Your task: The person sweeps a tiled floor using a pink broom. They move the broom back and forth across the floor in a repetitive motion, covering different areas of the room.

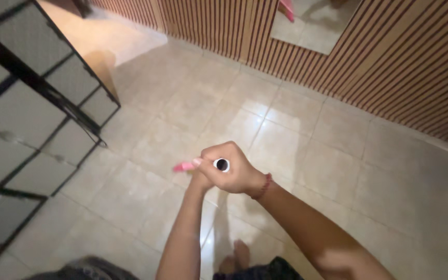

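Note:
My right hand (234, 171) is closed around the top of a pole-like handle (222, 165), whose round white end with a dark hole shows between the fingers. My left hand (199, 179) sits just below and behind it, mostly hidden, gripping the same handle lower down. A pink piece (184, 166) sticks out to the left of the hands; it belongs to the tool. The rest of the handle is hidden behind my hands. A red bead bracelet (263, 186) is on my right wrist.
Beige floor tiles (296, 114) fill the room. A black-framed panelled cabinet (27, 119) stands at the left. A wood-slat wall (405, 67) with a mirror (312, 23) runs along the back. My bare feet (236, 257) show below.

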